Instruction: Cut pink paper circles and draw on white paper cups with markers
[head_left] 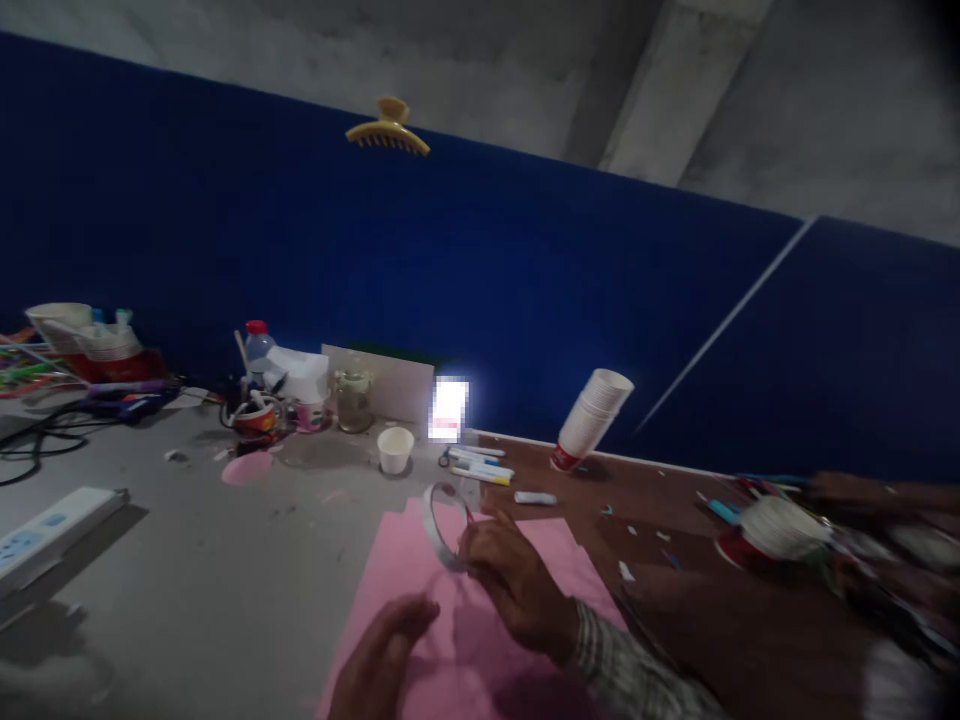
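My right hand [517, 590] is closed on the near side of a pale roll of tape [441, 535]. The ring is tilted up, with its hole facing me, above a pink sheet of paper [555, 545]. A checked sleeve covers my right wrist. Lower and to the left, my left hand [390, 640] hovers over the same paper, fingers stretched out and slightly bent, with nothing visible in it. Part of that hand is cut off by the bottom edge.
Behind the paper stand a small white cup [395, 452], several markers [480, 465] and a leaning stack of paper cups [592, 420]. A power strip [52, 535] lies at left. A glass jar [353, 400] stands near the blue partition [525, 280]. A string spool [776, 530] is at right.
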